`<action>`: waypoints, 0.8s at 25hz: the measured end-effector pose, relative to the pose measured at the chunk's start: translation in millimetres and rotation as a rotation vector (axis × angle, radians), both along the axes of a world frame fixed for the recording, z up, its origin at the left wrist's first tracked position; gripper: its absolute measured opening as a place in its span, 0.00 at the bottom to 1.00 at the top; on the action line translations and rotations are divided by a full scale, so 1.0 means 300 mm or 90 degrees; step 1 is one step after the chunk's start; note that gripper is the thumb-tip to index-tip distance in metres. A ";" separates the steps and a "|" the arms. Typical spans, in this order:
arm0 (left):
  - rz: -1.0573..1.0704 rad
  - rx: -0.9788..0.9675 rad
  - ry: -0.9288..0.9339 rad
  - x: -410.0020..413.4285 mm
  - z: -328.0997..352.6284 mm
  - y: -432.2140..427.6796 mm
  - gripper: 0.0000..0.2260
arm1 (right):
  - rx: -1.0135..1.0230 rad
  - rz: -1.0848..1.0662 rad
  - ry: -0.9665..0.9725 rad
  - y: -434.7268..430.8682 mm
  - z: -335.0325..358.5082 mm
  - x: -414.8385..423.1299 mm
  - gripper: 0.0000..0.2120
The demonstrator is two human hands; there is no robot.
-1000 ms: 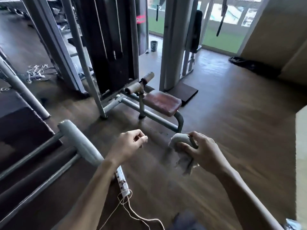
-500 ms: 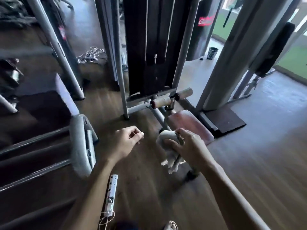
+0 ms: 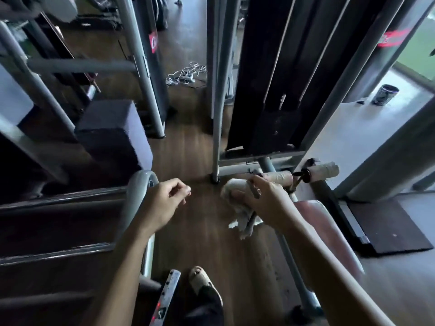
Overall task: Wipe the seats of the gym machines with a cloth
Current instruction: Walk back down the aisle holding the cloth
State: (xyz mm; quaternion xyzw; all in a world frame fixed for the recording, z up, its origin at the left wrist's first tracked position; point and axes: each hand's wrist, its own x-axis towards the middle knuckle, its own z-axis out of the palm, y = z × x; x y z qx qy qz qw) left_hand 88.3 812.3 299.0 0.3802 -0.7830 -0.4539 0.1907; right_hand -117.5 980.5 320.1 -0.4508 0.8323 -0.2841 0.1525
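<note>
My right hand (image 3: 263, 201) grips a bunched pale grey cloth (image 3: 237, 205) whose frayed end hangs down below my fingers. It hovers just left of the worn reddish seat pad (image 3: 329, 231) of the low machine, partly hidden under my right forearm. My left hand (image 3: 164, 203) is loosely curled with nothing in it, held over the floor beside a grey curved frame tube (image 3: 138, 191). Two taped roller pads (image 3: 313, 172) stick out just beyond my right hand.
A dark weight stack (image 3: 266, 90) in grey uprights rises straight ahead. A dark padded block (image 3: 113, 130) and grey frame bars fill the left. A power strip (image 3: 167, 297) and my sandalled foot (image 3: 202, 281) lie below. A black mat (image 3: 386, 227) and a cup (image 3: 386, 94) are on the right.
I have stepped closer to the machine, so the seat now lies beside my right forearm. My right hand has carried the cloth forward to the roller pads. My left hand stays curled.
</note>
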 end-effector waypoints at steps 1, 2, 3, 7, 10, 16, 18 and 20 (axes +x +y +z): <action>0.004 -0.007 0.002 -0.040 -0.001 -0.101 0.09 | -0.002 0.005 -0.017 -0.111 -0.008 -0.045 0.18; 0.008 -0.007 -0.002 -0.076 0.007 -0.186 0.10 | -0.002 0.005 -0.034 -0.206 -0.011 -0.081 0.19; 0.013 -0.007 -0.012 -0.107 0.015 -0.263 0.10 | 0.001 0.007 -0.048 -0.288 -0.011 -0.108 0.19; 0.036 -0.023 -0.061 -0.244 0.056 -0.627 0.10 | 0.004 0.031 -0.060 -0.688 0.017 -0.255 0.20; 0.052 -0.019 -0.066 -0.333 0.064 -0.849 0.11 | -0.007 0.052 -0.081 -0.948 0.029 -0.358 0.18; 0.088 -0.010 -0.081 -0.541 0.017 -1.332 0.10 | -0.007 0.090 -0.059 -1.510 -0.021 -0.606 0.23; 0.110 -0.015 -0.078 -0.614 0.012 -1.501 0.10 | -0.014 0.108 -0.070 -1.691 -0.029 -0.701 0.23; 0.125 0.002 -0.072 -0.678 0.009 -1.653 0.10 | -0.020 0.123 -0.071 -1.854 -0.031 -0.782 0.27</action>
